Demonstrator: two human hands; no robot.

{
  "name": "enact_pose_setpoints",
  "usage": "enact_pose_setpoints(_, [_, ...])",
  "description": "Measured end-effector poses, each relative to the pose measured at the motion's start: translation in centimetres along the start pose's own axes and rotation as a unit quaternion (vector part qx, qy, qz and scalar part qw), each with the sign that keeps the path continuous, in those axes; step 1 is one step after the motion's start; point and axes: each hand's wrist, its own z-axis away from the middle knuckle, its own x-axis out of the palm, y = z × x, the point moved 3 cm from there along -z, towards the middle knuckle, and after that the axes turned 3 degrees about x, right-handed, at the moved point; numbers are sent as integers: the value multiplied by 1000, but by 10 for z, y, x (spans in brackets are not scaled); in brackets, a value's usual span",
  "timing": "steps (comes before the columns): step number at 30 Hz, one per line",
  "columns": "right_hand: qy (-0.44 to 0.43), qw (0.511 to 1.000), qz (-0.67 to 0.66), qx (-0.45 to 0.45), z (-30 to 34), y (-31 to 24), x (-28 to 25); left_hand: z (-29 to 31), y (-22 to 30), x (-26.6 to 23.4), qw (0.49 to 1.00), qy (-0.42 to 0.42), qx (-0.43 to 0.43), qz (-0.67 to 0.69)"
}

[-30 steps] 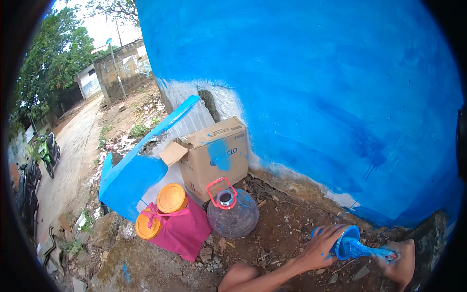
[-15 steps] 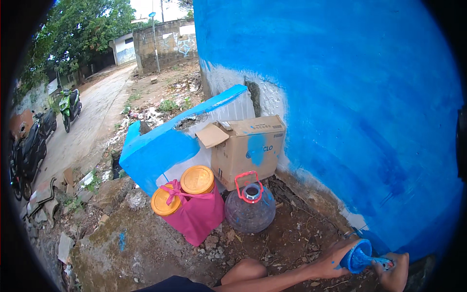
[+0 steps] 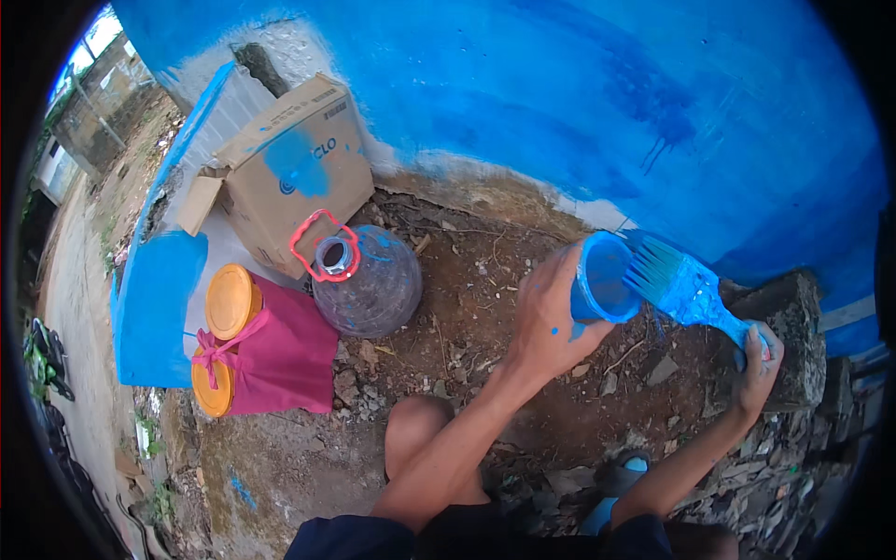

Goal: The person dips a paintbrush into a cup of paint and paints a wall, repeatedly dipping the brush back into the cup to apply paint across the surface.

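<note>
My left hand is wrapped round a blue-coated cup, tipped so that its mouth shows. A few paint spots mark the fingers. My right hand grips the handle of a wide paintbrush. Blue paint covers its ferrule and bristles, and the bristle tips lie right at the cup's right rim; whether they touch it I cannot tell. Behind both hands rises a wall painted blue, with darker strokes and some drips.
To the left stand a clear plastic jug with a red handle, a paint-smeared cardboard box, and a pink cloth bundle with orange-lidded containers. A rough concrete block sits beyond my right hand. Rubble covers the ground at lower right.
My view has swung to the right and down. The brush, earlier dipped inside the cup, is now out at its rim, and both hands appear higher in view.
</note>
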Motion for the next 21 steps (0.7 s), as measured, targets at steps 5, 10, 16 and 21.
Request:
enact_pose_setpoints(5, [125, 952, -266, 90, 18, 64, 45, 6, -13, -11, 997, 79, 1, 14])
enact_pose_setpoints(10, [227, 890, -337, 206, 40, 130, 83, 7, -6, -12, 995, 97, -12, 34])
enact_pose_setpoints(16, [251, 914, -200, 247, 2, 193, 148, 7, -6, -20, 993, 103, -44, 44])
enact_pose_setpoints(21, [409, 880, -148, 192, -34, 215, 200, 2, -6, -12, 991, 115, -49, 41])
